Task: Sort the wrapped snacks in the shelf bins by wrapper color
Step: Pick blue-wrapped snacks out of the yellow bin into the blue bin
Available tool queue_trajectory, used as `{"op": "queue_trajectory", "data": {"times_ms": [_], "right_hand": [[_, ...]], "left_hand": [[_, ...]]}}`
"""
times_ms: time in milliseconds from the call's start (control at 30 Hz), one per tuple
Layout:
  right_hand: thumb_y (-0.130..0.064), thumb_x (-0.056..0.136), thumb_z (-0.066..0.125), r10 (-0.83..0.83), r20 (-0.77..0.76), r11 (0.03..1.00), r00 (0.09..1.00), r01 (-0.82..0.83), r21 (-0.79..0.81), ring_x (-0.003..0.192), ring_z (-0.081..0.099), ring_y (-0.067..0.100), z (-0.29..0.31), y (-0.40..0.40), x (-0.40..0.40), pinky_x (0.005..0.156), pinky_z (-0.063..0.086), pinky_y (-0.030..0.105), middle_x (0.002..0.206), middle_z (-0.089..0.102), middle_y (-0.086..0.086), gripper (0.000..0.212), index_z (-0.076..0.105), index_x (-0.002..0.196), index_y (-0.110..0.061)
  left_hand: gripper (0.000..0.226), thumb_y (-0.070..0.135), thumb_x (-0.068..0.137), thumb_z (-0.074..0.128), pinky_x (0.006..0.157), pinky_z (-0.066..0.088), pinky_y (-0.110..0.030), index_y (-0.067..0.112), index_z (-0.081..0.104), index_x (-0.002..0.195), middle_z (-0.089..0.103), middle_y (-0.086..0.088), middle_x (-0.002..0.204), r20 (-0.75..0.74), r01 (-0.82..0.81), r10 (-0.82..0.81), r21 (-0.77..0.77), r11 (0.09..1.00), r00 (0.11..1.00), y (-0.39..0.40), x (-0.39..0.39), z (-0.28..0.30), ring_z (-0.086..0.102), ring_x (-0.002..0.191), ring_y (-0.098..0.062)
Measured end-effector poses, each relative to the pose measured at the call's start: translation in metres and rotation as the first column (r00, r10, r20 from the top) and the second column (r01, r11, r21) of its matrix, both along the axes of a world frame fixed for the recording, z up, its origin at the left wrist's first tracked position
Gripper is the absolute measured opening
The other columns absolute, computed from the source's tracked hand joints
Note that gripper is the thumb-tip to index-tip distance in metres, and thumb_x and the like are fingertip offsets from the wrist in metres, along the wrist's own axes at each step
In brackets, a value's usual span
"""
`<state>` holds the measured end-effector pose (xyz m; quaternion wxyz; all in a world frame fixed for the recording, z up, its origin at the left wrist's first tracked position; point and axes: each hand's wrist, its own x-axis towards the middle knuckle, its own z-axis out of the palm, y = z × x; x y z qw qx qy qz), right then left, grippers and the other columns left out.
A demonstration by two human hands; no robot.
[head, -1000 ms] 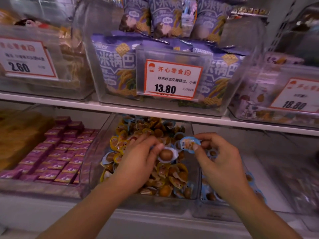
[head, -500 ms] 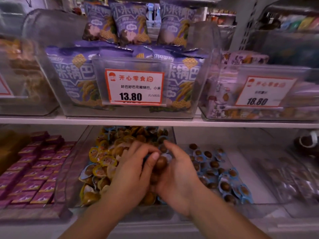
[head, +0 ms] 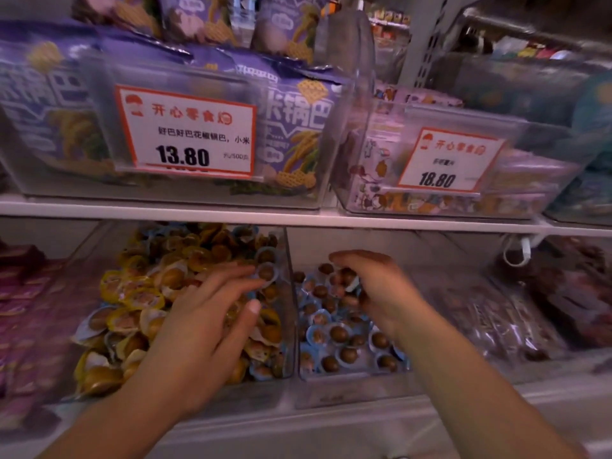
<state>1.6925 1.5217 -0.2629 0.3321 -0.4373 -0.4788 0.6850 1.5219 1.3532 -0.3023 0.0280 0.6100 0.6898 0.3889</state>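
Fingers (head: 228, 283) of the left hand (head: 198, 326) lay nearly straight on the yellow-wrapped snacks (head: 139, 299) left of the clear divider wall (head: 288, 293). Right of it, the right hand (head: 381, 286) curled round a blue-wrapped snack (head: 351, 283) above the blue pile (head: 337, 339). Farther up hung the 13.80 price tag (head: 187, 134).

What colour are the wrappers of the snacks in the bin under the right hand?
Blue, in the head view: the blue-wrapped snacks under the right hand.
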Motion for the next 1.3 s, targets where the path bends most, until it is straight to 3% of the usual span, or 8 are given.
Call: {"op": "queue_trajectory", "data": {"times_ms": [133, 267, 400, 533, 633, 867, 967, 1300], "right_hand": [[-0.03, 0.095, 0.055, -0.228, -0.081, 0.947, 0.97, 0.202, -0.25, 0.062, 0.049, 0.021, -0.018, 0.053, 0.011, 0.057, 0.043, 0.032, 0.079, 0.051, 0.009, 0.022, 0.054, 0.088, -0.01], [-0.04, 0.095, 0.053, -0.268, 0.235, 0.96, 0.934, 0.279, -0.015, 0.085, 0.052, 0.022, -0.032, 0.079, 0.022, 0.071, 0.04, 0.034, 0.116, 0.056, 0.011, 0.041, 0.061, 0.124, -0.013], [-0.02, 0.091, 0.059, -0.273, 0.383, 0.931, 0.883, 0.142, 0.338, 0.078, 0.062, 0.015, -0.031, 0.062, 0.017, 0.069, 0.047, 0.025, 0.103, 0.073, 0.013, 0.014, 0.072, 0.088, -0.016], [-0.017, 0.087, 0.055, -0.192, 0.168, 0.666, 0.967, 0.002, 0.746, 0.078, 0.065, -0.006, -0.016, -0.002, -0.014, 0.067, 0.047, 0.005, 0.094, 0.074, -0.004, 0.019, 0.07, 0.085, -0.028], [-0.031, 0.089, 0.05, -0.029, 0.3, 0.327, 0.954, -0.274, 0.904, 0.091, 0.06, -0.01, -0.01, -0.058, -0.044, 0.079, 0.043, 0.004, 0.096, 0.066, -0.018, 0.024, 0.069, 0.104, -0.029], [-0.049, 0.102, 0.035, 0.105, 0.835, -0.071, 0.54, -0.833, 0.548, 0.151, -0.002, 0.014, -0.045, -0.129, -0.122, 0.123, 0.004, 0.044, 0.161, 0.018, -0.015, 0.049, 0.027, 0.15, -0.042], [-0.059, 0.098, 0.034, 0.047, 0.882, -0.118, 0.469, -0.874, 0.472, 0.151, -0.009, 0.013, -0.048, -0.123, -0.138, 0.121, -0.007, 0.051, 0.161, 0.012, -0.021, 0.051, 0.028, 0.147, -0.05], [-0.049, 0.093, 0.054, -0.256, 0.836, 0.076, 0.485, -0.852, 0.517, 0.135, 0.037, 0.017, -0.031, -0.058, -0.108, 0.111, 0.027, 0.04, 0.143, 0.049, -0.017, 0.031, 0.066, 0.12, -0.038]], "left_hand": [[0.037, 0.044, 0.095, 0.041, 0.1, 0.046, -0.046, 0.031, 0.069, 0.115, 0.059, 0.017, 0.125, -0.187, 0.016, -0.022, -0.03, 0.999, 0.982, 0.0, -0.003, -0.004, 0.051, 0.126, -0.012], [0.029, 0.037, 0.096, 0.046, 0.098, 0.044, -0.038, 0.03, 0.07, 0.111, 0.063, 0.018, 0.117, -0.223, 0.033, -0.023, 0.043, 0.999, 0.975, -0.004, -0.012, 0.001, 0.055, 0.12, -0.009], [0.03, 0.035, 0.094, 0.046, 0.094, 0.044, -0.046, 0.027, 0.072, 0.108, 0.068, 0.012, 0.109, -0.264, -0.065, 0.083, 0.077, 0.995, 0.961, -0.019, -0.037, 0.01, 0.063, 0.105, -0.018], [0.028, 0.031, 0.09, 0.049, 0.088, 0.047, -0.05, 0.025, 0.072, 0.104, 0.069, 0.005, 0.103, -0.239, -0.214, 0.229, 0.086, 0.973, 0.944, -0.053, -0.076, 0.019, 0.064, 0.097, -0.026], [0.024, 0.023, 0.087, 0.056, 0.088, 0.048, -0.049, 0.023, 0.072, 0.105, 0.065, 0.003, 0.111, -0.241, -0.29, 0.298, 0.066, 0.955, 0.924, -0.084, -0.101, 0.021, 0.061, 0.105, -0.026], [0.045, 0.052, 0.089, 0.05, 0.112, 0.032, -0.056, 0.034, 0.062, 0.127, 0.04, -0.008, 0.152, -0.471, -0.369, 0.277, -0.116, 0.922, 0.837, -0.124, -0.11, -0.003, 0.024, 0.147, -0.033], [0.051, 0.046, 0.081, 0.07, 0.114, 0.028, -0.059, 0.035, 0.061, 0.129, 0.039, -0.009, 0.154, -0.565, -0.379, 0.236, -0.149, 0.913, 0.791, -0.117, -0.109, -0.005, 0.028, 0.146, -0.037], [0.043, 0.043, 0.088, 0.057, 0.114, -0.021, -0.058, 0.032, 0.054, 0.13, 0.057, 0.0, 0.137, -0.755, -0.42, 0.096, -0.25, 0.872, 0.649, -0.086, -0.103, 0.0, 0.01, 0.151, -0.032]]}}
